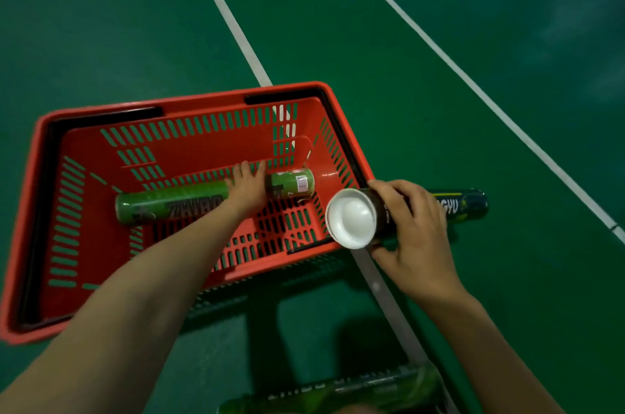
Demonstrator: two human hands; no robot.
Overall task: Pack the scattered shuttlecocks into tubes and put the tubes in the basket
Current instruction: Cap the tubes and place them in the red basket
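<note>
Now the right hand (pixel 416 227) curls round the dark tube (pixel 468 207), axis 9-to-3, white cap (pixel 351 219) toward the red basket (pixel 203 99) at 9 o'clock. The left hand (pixel 248 188) rests near-straight fingers on the green tube (pixel 169 204) inside.

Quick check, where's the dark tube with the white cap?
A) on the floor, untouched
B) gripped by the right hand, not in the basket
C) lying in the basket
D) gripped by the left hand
B: the right hand grips the dark tube at the right rim of the red basket; the left hand rests on the green tube lying inside.
</note>
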